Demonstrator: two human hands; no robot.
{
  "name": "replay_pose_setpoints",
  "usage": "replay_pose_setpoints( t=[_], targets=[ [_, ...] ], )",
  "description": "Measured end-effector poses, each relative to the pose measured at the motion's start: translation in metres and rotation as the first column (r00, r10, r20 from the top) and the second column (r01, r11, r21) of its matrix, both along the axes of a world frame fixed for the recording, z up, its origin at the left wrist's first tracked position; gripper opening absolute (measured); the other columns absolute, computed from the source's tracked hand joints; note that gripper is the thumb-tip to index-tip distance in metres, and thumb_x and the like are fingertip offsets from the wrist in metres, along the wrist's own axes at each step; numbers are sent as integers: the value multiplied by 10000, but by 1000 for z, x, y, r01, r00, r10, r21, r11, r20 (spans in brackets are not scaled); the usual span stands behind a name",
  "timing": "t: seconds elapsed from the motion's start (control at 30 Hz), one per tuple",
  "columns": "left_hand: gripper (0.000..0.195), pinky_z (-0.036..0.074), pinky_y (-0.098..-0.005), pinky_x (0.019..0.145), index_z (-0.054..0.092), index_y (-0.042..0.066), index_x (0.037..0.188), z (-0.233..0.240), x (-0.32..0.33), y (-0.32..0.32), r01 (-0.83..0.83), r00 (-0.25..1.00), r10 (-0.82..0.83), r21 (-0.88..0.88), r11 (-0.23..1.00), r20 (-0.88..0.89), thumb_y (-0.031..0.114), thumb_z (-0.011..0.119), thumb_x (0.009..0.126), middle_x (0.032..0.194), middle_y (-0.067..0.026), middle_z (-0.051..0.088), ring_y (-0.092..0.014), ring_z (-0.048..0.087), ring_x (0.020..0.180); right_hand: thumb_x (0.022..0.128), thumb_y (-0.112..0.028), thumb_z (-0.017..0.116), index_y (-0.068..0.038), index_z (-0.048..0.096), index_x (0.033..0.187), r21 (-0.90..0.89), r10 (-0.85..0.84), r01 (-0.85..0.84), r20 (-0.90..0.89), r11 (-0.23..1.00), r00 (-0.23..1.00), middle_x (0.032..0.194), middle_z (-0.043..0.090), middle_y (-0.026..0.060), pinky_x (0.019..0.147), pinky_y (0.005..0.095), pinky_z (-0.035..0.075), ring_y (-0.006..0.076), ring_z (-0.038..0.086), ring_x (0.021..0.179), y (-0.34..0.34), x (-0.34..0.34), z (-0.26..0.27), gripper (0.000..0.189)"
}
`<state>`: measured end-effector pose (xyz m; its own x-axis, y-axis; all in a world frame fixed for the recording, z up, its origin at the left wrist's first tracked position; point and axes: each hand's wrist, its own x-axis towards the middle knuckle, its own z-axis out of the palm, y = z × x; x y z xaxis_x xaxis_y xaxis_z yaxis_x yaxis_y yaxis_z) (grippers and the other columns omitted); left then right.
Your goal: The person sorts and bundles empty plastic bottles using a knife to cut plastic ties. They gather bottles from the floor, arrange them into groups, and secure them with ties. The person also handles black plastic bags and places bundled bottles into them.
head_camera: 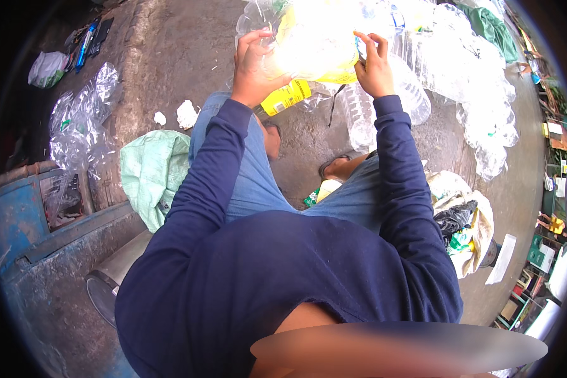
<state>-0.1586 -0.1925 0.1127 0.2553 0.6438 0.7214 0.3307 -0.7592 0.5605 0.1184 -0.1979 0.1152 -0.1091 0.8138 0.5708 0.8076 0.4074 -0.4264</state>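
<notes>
In front of my knees, a clear plastic container with a yellow label (342,74) is held up between both hands; strong glare hides most of its shape. My left hand (254,71) grips its left side, the thumb along the lower edge and the fingers curled above. At the opposite side my right hand (374,66) pinches the label's edge. Below the left thumb, another yellow label with print (287,97) shows. Clear plastic bottles (361,118) lie on the floor under and beside my right hand. A thin dark strip (334,104) hangs between them.
Many clear bottles (484,104) are heaped at right. A pale green woven sack (153,165) touches my left side, near crumpled clear plastic (82,113). An off-white sack (482,222) holding black plastic stands right. A metal cylinder (123,269) and blue metal frame (19,208) sit left.
</notes>
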Motion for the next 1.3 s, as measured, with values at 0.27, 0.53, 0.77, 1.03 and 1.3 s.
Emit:
replay_pose_setpoints(
  t=[0.27, 0.53, 0.77, 1.03, 1.3],
  targets=[
    [613, 345, -424, 944, 445, 159, 981, -4, 4, 2, -2, 998, 2, 5, 1000, 63, 170, 839, 511, 1239, -72, 465, -304, 457, 1172, 764, -73, 663, -109, 569, 1183, -124, 140, -176, -252, 977, 958, 1076, 516, 92, 633, 245, 455, 126, 526, 689, 4, 17, -1, 431],
    [611, 328, -426, 951, 452, 161, 975, -3, 4, 0, -10, 1000, 11, -6, 1000, 25, 172, 840, 504, 1224, -74, 472, -313, 450, 1193, 823, -218, 692, -41, 624, 1043, -276, -9, -53, -217, 960, 976, 677, 632, 63, 622, 265, 466, 137, 570, 596, 4, 26, -2, 291],
    [612, 292, -451, 1007, 453, 155, 970, 3, 10, 0, 71, 997, -71, 113, 991, -5, 159, 832, 490, 1233, -76, 472, -331, 400, 1259, 829, -221, 694, -6, 652, 906, -102, 101, -171, -485, 980, 869, 750, 663, 57, 569, 267, 463, 113, 580, 609, 10, 35, -10, 232],
    [439, 197, -505, 1102, 468, 168, 951, -13, -12, 12, -92, 982, 104, 86, 992, -158, -41, 664, 617, 1320, -1, 438, -275, 311, 1339, 891, -172, 614, -69, 529, 880, 358, 292, 196, -908, 913, 302, 570, 464, -21, 401, 205, 304, 58, 390, 449, -38, 98, 109, 134],
    [511, 123, -545, 1105, 599, 318, 1171, 0, -24, 12, -576, 767, 557, 38, 816, -319, 4, 497, 781, 1376, 105, 438, -220, 329, 1332, 900, -115, 592, -35, 525, 838, 449, 376, 13, -763, 893, 526, 601, 514, 20, 390, 207, 309, 61, 399, 444, -110, 23, 175, 121]
  ],
)
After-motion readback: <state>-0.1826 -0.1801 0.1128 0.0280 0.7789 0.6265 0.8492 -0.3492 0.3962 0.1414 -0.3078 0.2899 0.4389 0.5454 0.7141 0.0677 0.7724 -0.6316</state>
